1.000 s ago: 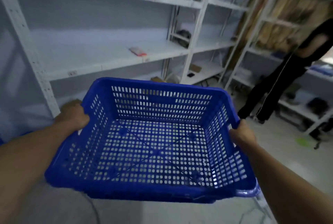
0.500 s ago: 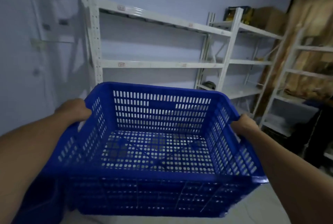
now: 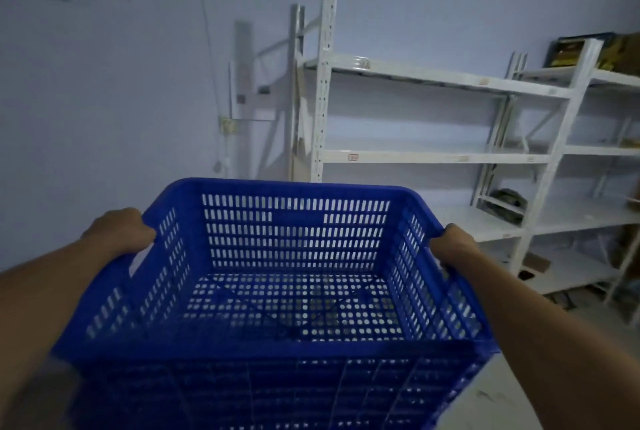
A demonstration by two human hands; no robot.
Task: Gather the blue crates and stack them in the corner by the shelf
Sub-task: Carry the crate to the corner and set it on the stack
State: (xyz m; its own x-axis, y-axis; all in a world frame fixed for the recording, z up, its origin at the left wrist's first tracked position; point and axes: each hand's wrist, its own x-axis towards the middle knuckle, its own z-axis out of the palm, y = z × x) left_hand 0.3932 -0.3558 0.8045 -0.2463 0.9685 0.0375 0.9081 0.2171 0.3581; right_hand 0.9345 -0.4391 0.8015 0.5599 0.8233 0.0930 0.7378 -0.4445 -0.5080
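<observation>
A dim storeroom with pale blue walls meeting in a corner (image 3: 239,138). To the right of that corner stands a white metal shelf (image 3: 433,156) unit, its boards mostly bare, with a second unit beyond it carrying dark items too blurred to name.

In front, filling the lower half of the view, a person carries an empty blue crate (image 3: 277,291) with perforated walls and floor, held level and clear of the floor, facing the corner. Under its near wall there is more blue lattice, which may be a second crate nested below, though the light is too poor to be sure.

The left hand (image 3: 119,234) wraps the crate's left rim, its grip closed on the edge. The right hand (image 3: 452,245) does the same on the right rim, fingers curled tight over it.

The step in hand looks like the carry toward the corner. The next move would call for walking closer, lowering the crate squarely to the floor beside the shelf upright, and letting go with both hands together.

Small tags (image 3: 353,157) sit on the shelf edges; their writing cannot be read. No brand shows on the crate.
</observation>
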